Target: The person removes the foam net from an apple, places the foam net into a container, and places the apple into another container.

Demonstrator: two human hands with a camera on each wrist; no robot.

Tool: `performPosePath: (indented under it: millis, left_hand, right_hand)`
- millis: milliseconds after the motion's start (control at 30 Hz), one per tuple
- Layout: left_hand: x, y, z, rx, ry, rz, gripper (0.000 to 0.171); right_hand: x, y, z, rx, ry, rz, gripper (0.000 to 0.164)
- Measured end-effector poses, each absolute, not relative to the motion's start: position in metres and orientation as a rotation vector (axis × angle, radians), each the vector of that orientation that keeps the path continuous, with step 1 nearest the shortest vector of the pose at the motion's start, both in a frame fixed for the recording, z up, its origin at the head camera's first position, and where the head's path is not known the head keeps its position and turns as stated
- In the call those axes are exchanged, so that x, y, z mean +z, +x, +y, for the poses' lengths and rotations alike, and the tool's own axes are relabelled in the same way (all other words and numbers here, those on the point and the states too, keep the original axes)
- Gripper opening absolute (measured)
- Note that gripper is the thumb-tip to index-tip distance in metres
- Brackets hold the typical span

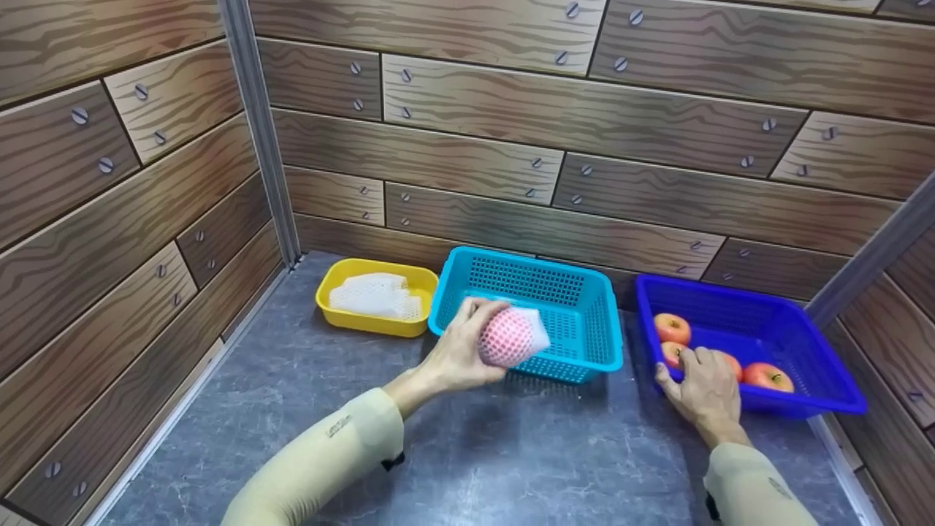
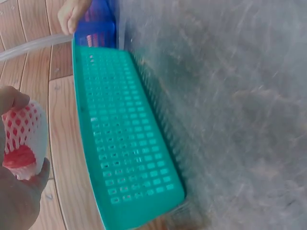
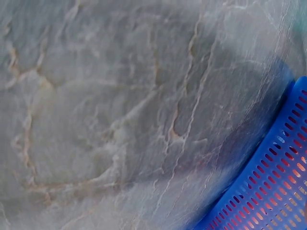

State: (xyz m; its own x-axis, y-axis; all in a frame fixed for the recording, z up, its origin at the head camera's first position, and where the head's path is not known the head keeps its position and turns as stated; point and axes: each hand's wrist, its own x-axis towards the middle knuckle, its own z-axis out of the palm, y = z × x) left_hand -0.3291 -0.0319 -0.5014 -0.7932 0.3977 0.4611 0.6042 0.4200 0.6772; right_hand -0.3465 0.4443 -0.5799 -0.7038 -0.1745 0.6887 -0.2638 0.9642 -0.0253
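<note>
In the head view my left hand (image 1: 459,351) grips an apple (image 1: 505,340) wrapped in a white foam net, above the near side of a turquoise basket (image 1: 445,292). The left wrist view shows the netted apple (image 2: 23,132) between thumb and fingers, with red skin at an opening in the net. My right hand (image 1: 707,387) reaches over the near rim of a dark blue basket (image 1: 840,380), its fingers among several red-yellow apples (image 1: 768,377). One apple there is partly hidden by the hand. The right wrist view does not show that hand's fingers.
A yellow tray (image 1: 372,326) with white foam nets (image 1: 369,294) stands left of the turquoise basket. All three containers sit on a grey marbled table (image 1: 511,453) near the wood-patterned back wall (image 1: 467,139). A metal post (image 1: 259,124) marks the left corner.
</note>
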Motion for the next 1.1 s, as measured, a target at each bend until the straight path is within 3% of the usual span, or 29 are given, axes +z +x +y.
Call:
performPosePath:
  millis: [300, 767, 1100]
  left_hand:
    - [-0.518, -0.305, -0.035, -1.269, -0.939, -2.551, 0.092]
    - [-0.576, -0.262, -0.027, -1.169, -0.975, -2.865, 0.099]
    - [-0.585, -0.252, -0.026, -1.109, -1.034, -2.833, 0.100]
  right_hand:
    - [-0.580, -0.348, 0.442, 0.183, 0.314, -2.348, 0.047]
    - [-0.580, -0.347, 0.441, 0.196, 0.339, -2.323, 0.046]
    - [-0.572, -0.340, 0.440, 0.225, 0.292, -2.431, 0.040]
